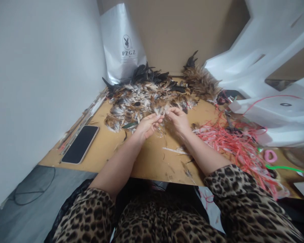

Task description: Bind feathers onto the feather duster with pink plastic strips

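1. The counter [152, 162], a flat tan board with scuffed patches, is carrying everything; its right end is lying hidden under white plastic sheeting [276, 111].
2. The feather pile [147, 96], soft and ragged in brown, cream and black, is spreading across the far middle of the counter.
3. A tangle of thin red strings [233, 141] is sprawling to the right of the pile, partly cut off near the counter's edge.
4. A glossy white bag [123, 44] is standing upright behind the feathers; its contents are not showing.
5. A dark, flat phone [80, 144] is lying on the left.
6. The left hand [148, 125] and right hand [177, 118] are meeting at the pile's near edge, each grip pinching closed on a small feather tuft [164, 114], its detail too small to make out.
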Demonstrator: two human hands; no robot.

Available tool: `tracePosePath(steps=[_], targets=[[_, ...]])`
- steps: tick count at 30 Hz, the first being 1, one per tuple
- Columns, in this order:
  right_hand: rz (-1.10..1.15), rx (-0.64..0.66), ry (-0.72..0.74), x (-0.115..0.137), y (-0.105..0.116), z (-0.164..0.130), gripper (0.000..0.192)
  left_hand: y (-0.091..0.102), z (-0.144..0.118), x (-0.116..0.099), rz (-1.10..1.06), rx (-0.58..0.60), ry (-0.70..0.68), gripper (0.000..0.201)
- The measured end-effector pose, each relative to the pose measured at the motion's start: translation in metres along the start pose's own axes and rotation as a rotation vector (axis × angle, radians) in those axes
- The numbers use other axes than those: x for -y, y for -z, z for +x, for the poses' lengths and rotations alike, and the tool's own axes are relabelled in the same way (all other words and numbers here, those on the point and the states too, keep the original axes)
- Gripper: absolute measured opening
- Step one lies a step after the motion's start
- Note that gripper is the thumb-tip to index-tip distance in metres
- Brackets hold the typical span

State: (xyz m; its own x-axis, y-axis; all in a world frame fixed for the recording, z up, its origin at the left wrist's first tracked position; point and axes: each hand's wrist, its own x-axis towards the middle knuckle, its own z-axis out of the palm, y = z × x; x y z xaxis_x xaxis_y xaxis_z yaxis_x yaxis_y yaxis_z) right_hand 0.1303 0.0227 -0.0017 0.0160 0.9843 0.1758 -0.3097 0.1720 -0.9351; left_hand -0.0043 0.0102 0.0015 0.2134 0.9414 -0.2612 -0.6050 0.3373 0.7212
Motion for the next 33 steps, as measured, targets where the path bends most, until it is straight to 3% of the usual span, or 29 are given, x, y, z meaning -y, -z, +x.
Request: tracePosePath(steps=[11, 17, 21, 27, 33], targets=[[-0.008, 0.039, 0.093, -0.009, 0.0, 0.002, 0.02, -0.001, -0.003, -0.001, -0.056, 0.049, 0.099, 0.01], [-0.051, 0.066, 0.103, -0.015, 0.003, 0.004, 0.02, 0.001, -0.002, -0.001, -0.059, 0.078, 0.084, 0.011], [-0.056, 0.035, 0.048, -0.012, 0.001, 0.002, 0.024, 0.002, 0.001, 0.001, 0.037, 0.066, -0.032, 0.007], [-0.084, -0.066, -0.068, 0.002, -0.005, -0.005, 0.03, -0.002, 0.002, 0.002, 0.264, -0.115, -0.296, 0.016], [-0.08, -0.042, -0.148, 0.003, -0.007, -0.005, 0.035, -0.007, -0.002, 0.004, 0.392, -0.145, -0.37, 0.026]])
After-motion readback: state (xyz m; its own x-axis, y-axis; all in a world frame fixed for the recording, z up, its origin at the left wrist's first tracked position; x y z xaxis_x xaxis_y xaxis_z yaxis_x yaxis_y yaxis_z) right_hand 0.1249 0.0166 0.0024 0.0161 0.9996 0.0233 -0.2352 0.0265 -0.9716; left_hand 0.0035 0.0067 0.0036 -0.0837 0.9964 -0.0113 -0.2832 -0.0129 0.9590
